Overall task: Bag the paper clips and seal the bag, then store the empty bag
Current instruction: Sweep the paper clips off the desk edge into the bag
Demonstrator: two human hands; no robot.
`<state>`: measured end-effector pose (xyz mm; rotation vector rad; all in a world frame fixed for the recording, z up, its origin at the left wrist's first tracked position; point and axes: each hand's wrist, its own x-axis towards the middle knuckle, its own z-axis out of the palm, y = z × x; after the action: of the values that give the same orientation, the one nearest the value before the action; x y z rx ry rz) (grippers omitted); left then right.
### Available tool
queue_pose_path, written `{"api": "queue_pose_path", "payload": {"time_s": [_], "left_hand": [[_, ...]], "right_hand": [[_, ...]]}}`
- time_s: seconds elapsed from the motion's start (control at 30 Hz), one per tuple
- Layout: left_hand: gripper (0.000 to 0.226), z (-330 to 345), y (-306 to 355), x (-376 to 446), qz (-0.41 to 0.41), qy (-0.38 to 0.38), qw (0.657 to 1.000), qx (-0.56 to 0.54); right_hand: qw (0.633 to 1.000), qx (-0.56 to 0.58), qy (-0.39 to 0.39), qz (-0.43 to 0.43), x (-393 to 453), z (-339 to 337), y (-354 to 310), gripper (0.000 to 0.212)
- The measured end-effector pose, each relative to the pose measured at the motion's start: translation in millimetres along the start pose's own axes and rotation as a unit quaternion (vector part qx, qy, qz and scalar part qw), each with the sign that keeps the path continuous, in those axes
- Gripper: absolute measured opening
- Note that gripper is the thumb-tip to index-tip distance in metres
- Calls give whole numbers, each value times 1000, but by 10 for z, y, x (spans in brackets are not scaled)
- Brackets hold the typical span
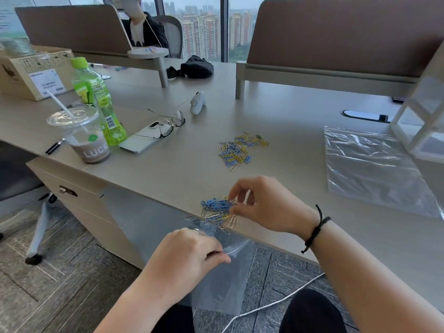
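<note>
Pinching the rim of a clear plastic bag (216,280), the left hand (189,255) holds it hanging just below the desk (182,169) edge, fingers curled tight on the film, a ring on one finger. At one o'clock from it, the right hand (262,205) rests on the desk edge with curled fingertips touching a near cluster of paper clips (217,210), mostly blue, some of them overhanging the edge above the bag's mouth. A second pile of paper clips (240,149), blue and yellow, lies at twelve o'clock from the near cluster, well apart. A second clear bag (374,171) lies flat at two o'clock. At ten o'clock stand a lidded cup (84,138), a green bottle (98,102), a phone (144,140) and glasses (171,123).
</note>
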<state>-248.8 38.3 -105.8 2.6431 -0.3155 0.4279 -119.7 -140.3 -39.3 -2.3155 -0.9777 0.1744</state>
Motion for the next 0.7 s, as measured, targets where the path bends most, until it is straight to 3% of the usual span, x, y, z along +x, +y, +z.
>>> {"api": "queue_pose_path", "payload": {"time_s": [0.07,0.2,0.43,0.7], "left_hand": [[45,0,2,1,3,1,1000,-1],[47,-9,13,16,4,3,1000,-3],[48,-41,7,-2,-14,7,1000,-5],[46,-70,39,-28,-16,19,1000,-5]], "right_hand": [[1000,-23,12,13,44,2,7,33],[996,-78,-46,29,119,62,-49,53],[996,-64,-63,-1,111,93,-95,27],[996,-40,-75,-32,56,109,-196,15]]}}
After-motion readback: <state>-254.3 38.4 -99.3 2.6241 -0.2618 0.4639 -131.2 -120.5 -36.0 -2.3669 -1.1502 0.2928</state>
